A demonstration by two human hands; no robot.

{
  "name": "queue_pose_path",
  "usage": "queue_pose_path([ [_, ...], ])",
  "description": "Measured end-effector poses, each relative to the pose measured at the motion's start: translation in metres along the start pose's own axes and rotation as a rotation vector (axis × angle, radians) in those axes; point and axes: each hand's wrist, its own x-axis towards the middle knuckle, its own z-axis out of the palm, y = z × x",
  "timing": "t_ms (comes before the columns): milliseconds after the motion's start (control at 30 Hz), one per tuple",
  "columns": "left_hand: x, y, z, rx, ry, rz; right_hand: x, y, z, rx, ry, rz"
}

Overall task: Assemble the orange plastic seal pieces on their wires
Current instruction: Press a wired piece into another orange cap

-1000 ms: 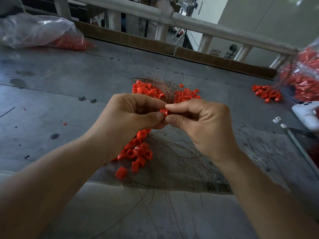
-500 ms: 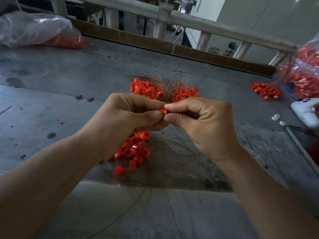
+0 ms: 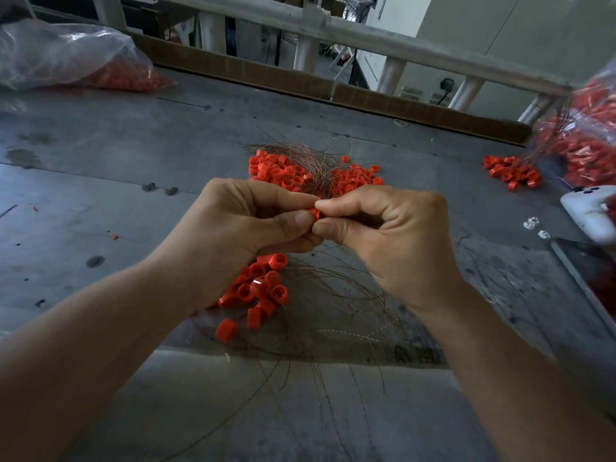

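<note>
Both hands, left hand point(image 3: 246, 225) and right hand point(image 3: 390, 235), pinch one orange seal piece point(image 3: 314, 215) mid-frame, fingertips opposed, probably to press it onto its wire.

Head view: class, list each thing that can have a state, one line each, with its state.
left hand, pinching the seal piece
right hand, pinching the same seal piece
seal piece, held between both hands, above the table
near pile, loose on the table
far pile, heaped on the table
wire bundle, lying across the far pile
left bag, lying on the table, orange pieces inside
right bag, orange pieces inside
</note>
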Motion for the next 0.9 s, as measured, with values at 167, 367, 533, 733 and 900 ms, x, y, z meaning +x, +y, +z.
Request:
queue_pose_path([
  [167,0.000,-0.001,0.001,0.006,-0.020,0.010,0.000,-0.002,0.000,0.026,0.020,-0.015],
  [367,0.001,-0.001,-0.001,-0.040,-0.069,-0.026,0.001,0.001,-0.001,0.065,-0.022,-0.026],
  [533,0.001,0.001,-0.004,-0.013,-0.113,-0.038,0.002,-0.001,-0.003,0.172,-0.089,0.071],
  [733,0.000,0.006,-0.010,0.012,-0.235,-0.093,0.005,-0.003,-0.008,0.216,-0.321,0.162],
  [900,0.000,0.006,-0.010,-0.031,-0.256,-0.102,0.006,-0.004,-0.007,0.099,-0.355,0.082],
])
